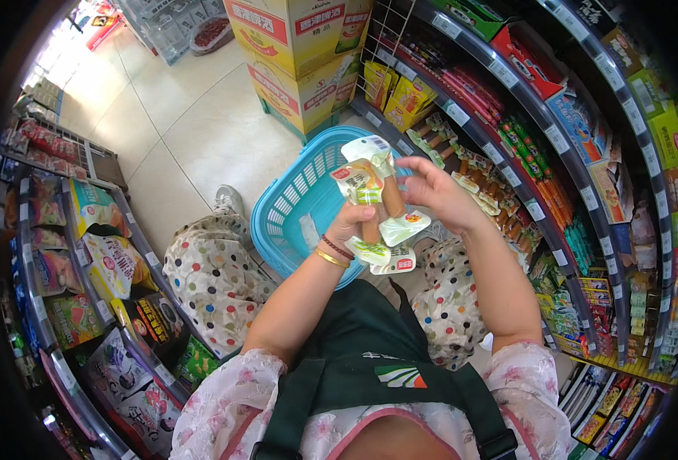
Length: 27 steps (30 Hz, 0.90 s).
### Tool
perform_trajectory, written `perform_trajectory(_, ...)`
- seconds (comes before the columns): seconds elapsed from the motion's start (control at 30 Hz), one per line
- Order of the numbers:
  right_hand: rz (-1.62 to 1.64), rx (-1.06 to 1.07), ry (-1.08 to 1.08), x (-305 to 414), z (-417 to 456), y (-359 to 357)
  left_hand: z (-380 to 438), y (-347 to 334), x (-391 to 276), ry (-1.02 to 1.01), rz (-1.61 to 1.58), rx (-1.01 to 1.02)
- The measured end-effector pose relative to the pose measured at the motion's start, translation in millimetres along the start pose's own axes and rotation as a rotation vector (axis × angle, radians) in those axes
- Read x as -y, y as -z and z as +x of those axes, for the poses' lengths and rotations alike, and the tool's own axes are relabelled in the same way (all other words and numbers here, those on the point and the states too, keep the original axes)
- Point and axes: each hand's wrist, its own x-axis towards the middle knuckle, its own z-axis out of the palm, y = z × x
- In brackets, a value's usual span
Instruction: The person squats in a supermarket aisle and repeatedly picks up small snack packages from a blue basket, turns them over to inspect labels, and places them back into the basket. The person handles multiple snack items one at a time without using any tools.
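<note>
My left hand (344, 224) is closed around a few plastic-wrapped sausages (371, 230) in green-and-white wrappers, held over the basket's right side. A red beaded bracelet and a gold bangle circle that wrist. Close to the right of these packs is my right hand (439, 195), its fingers bent and apart; whether the fingertips touch a wrapper is hard to tell. Below them a blue plastic basket (270, 230) stands on the floor between my knees. A small whitish slip (309, 232) lies inside it, and my hands hide part of its right side.
Curved-looking shelves to the right hold similar wrapped sausages (491, 213), yellow snack bags (408, 100) and boxed goods. Stacked yellow cartons (298, 69) rise beyond the basket. Another shelf with snack bags (112, 264) runs along the left. Tiled floor (160, 109) extends ahead.
</note>
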Motion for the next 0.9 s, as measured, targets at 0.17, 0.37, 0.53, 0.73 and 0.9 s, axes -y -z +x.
perform_trajectory(0.17, -0.512, -0.235, 0.013, -7, 1, -20, 9, 29, 0, 0.041, 0.086, -0.021)
perform_trajectory(0.37, -0.450, -0.203, -0.038, -6, 9, -21, 5, 33, -7, -0.086, -0.073, -0.100)
perform_trajectory(0.53, -0.612, -0.402, 0.200, -13, 13, -24, 9, 35, -18, -0.132, -0.066, -0.066)
perform_trajectory(0.73, -0.557, -0.568, 0.340, -24, 17, -12, 12, 44, -23, -0.130, -0.107, 0.027)
perform_trajectory(0.9, -0.534, -0.612, 0.321, -25, 19, -10, 12, 40, -20, -0.084, -0.161, 0.077)
